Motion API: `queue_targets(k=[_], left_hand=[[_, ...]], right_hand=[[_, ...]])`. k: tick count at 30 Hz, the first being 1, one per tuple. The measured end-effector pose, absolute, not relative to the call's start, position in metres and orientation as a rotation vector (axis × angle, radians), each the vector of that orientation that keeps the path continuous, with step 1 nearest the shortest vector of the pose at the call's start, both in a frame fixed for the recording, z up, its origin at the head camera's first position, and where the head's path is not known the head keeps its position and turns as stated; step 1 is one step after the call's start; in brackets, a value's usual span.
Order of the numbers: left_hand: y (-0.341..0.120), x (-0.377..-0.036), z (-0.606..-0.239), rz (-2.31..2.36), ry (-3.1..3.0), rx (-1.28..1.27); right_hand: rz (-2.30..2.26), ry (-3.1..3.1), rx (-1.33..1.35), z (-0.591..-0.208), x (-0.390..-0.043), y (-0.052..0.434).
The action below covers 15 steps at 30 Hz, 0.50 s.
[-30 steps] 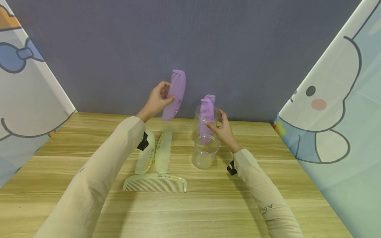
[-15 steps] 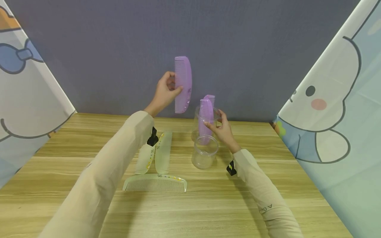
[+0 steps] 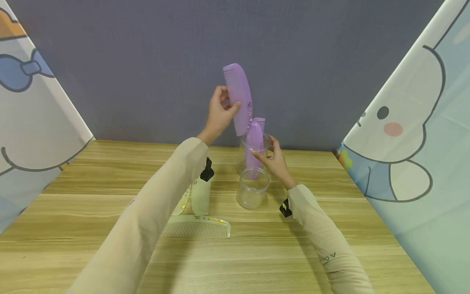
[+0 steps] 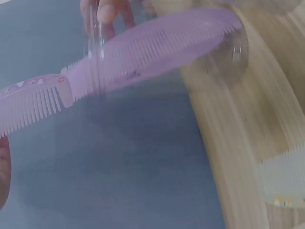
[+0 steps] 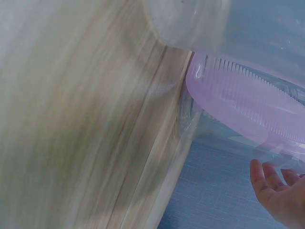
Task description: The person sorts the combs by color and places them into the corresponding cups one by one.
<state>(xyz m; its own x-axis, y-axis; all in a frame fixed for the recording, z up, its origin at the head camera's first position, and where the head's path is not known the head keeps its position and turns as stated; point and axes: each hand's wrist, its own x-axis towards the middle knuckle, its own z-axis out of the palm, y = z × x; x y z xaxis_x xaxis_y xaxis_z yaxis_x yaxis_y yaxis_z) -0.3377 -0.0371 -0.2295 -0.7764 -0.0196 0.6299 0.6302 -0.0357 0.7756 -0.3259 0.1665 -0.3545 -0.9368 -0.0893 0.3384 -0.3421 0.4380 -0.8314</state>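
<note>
My left hand [image 3: 219, 116] pinches a purple comb [image 3: 241, 98] between thumb and fingers, slightly tilted, above the back clear plastic cup [image 3: 240, 157]. Its lower end overlaps the tops of two purple combs [image 3: 254, 141] standing in that cup; in the left wrist view the held comb [image 4: 33, 102] meets or nearly meets the top of a standing comb [image 4: 157, 50]. My right hand [image 3: 276, 162] grips the back cup near its rim, thumb in front and fingers behind. A second clear cup [image 3: 253, 194] stands in front, with nothing visible inside.
Pale green combs lie on the wooden table [image 3: 293, 253] to the left: one crosswise [image 3: 198, 227], two lengthwise, including one [image 3: 200, 198] partly under my left sleeve [image 3: 158, 204]. A grey panel [image 3: 312, 81] rises behind; cartoon-printed sheets [image 3: 400, 122] flank the table.
My left hand has moved rightward with the purple comb, bringing it from the left to over the back cup. The right hand and both cups have stayed put.
</note>
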Motion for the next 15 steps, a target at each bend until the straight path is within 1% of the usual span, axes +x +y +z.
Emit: queue_targets(k=[4, 7, 11, 15], left_hand=[[-0.027, -0.329, -0.229, -1.882, -1.779, -0.626], [-0.020, -0.339, -0.238, -1.871, -1.781, -0.603], [-0.014, -0.340, -0.243, -1.861, -1.781, -0.611], [-0.009, -0.327, -0.243, -1.870, -1.813, -0.611]], right_hand=[[1.504, -2.442, 0.385, -0.355, -0.325, 0.167], [1.531, -2.443, 0.388, -0.344, -0.315, 0.162], [1.564, -2.444, 0.383, -0.328, -0.301, 0.156], [1.562, -2.437, 0.393, -0.328, -0.300, 0.157]])
